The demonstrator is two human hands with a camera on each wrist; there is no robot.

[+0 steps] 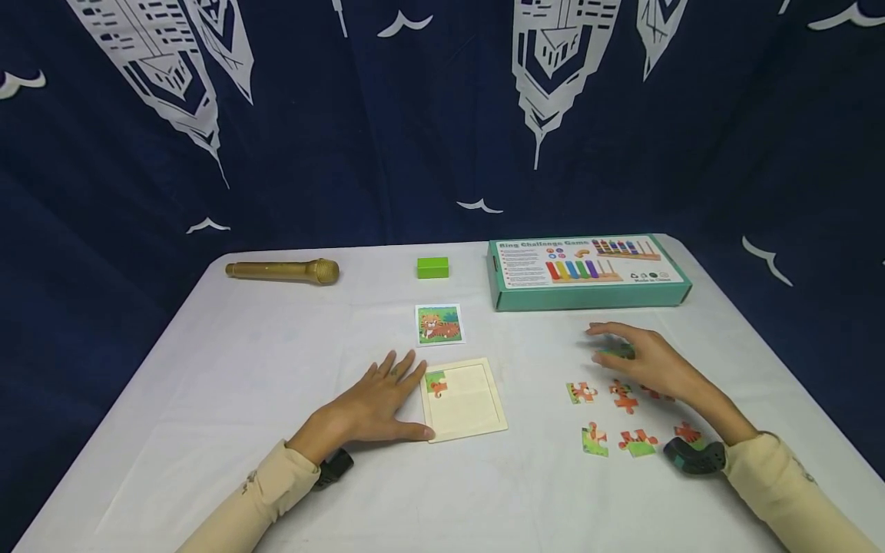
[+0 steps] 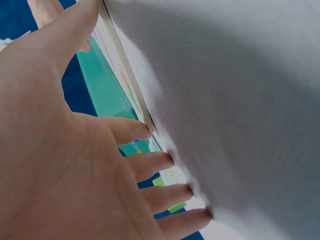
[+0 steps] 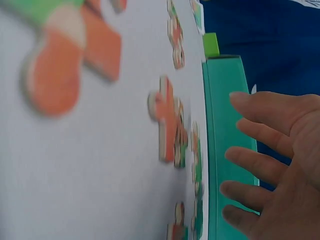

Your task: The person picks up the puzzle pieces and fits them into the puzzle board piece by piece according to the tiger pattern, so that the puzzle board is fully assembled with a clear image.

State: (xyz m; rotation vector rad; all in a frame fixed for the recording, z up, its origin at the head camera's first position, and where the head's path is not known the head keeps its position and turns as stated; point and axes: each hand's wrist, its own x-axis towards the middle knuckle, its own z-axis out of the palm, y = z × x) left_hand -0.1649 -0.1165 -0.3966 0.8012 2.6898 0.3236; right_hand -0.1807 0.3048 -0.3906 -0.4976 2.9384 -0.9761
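Observation:
My left hand (image 1: 366, 403) lies spread on the table, its thumb and index fingertip at the left edge of a pale square puzzle board (image 1: 470, 407). One puzzle piece (image 1: 436, 384), green and orange, sits in the board's upper left corner. Above loose jigsaw pieces (image 1: 623, 396) on the right hovers my right hand (image 1: 650, 361), fingers apart and nothing between them. Part of a green piece (image 1: 624, 351) shows beneath it. In the right wrist view those fingers (image 3: 255, 155) overlap the box behind. A tiger picture card (image 1: 439, 325) lies beyond the board.
A teal game box (image 1: 588, 298) stands at the back right. Left of it are a green block (image 1: 432, 268) and a gold microphone (image 1: 283, 271). More pieces (image 1: 638, 443) lie near the right wrist's black camera (image 1: 694, 458). A dark blue curtain (image 1: 387, 138) hangs behind the white-covered table (image 1: 442, 499).

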